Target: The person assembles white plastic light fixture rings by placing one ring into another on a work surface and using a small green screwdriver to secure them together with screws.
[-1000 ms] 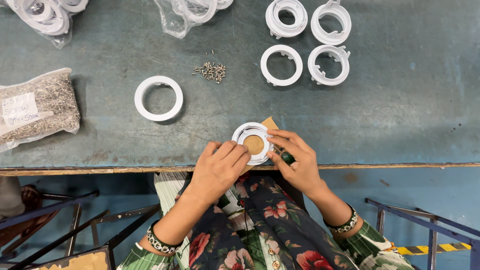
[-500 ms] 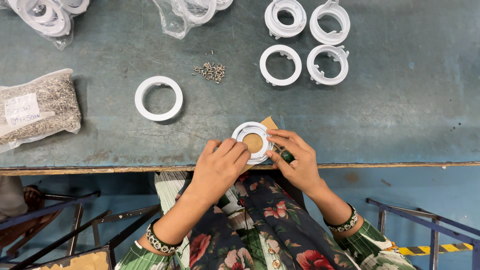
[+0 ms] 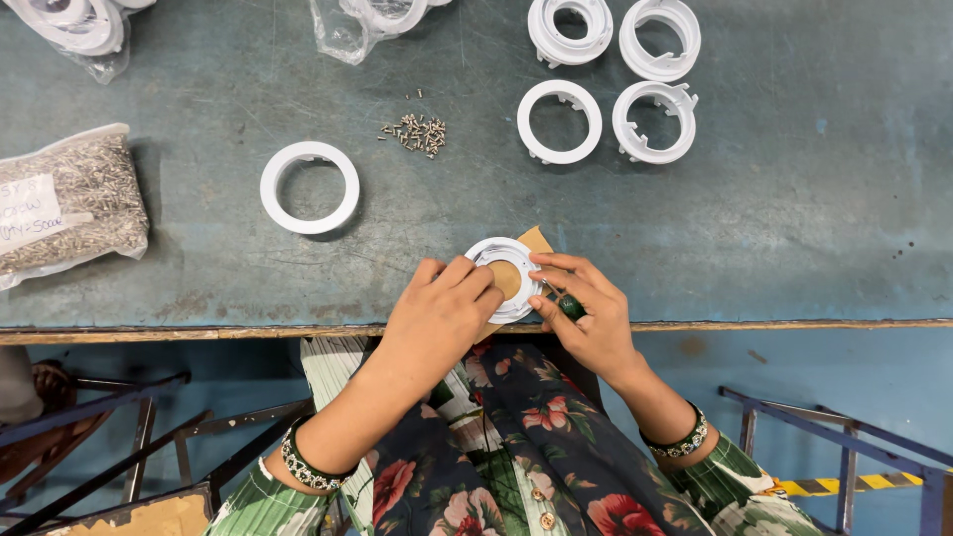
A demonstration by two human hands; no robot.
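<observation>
Clutter is lying well back on the worn teal tabletop (image 3: 774, 228): four white plastic rings (image 3: 608, 79), a lone flat ring (image 3: 310, 187), a small heap of screws (image 3: 417, 132) and a clear bag of screws (image 3: 65, 203). Nothing is blocking the near edge, where a round white fitting (image 3: 504, 278) is sitting on brown card. The left hand (image 3: 437, 318) is pinching its rim; the right hand (image 3: 586, 313) is gripping a dark green-handled tool (image 3: 568, 304) against it.
</observation>
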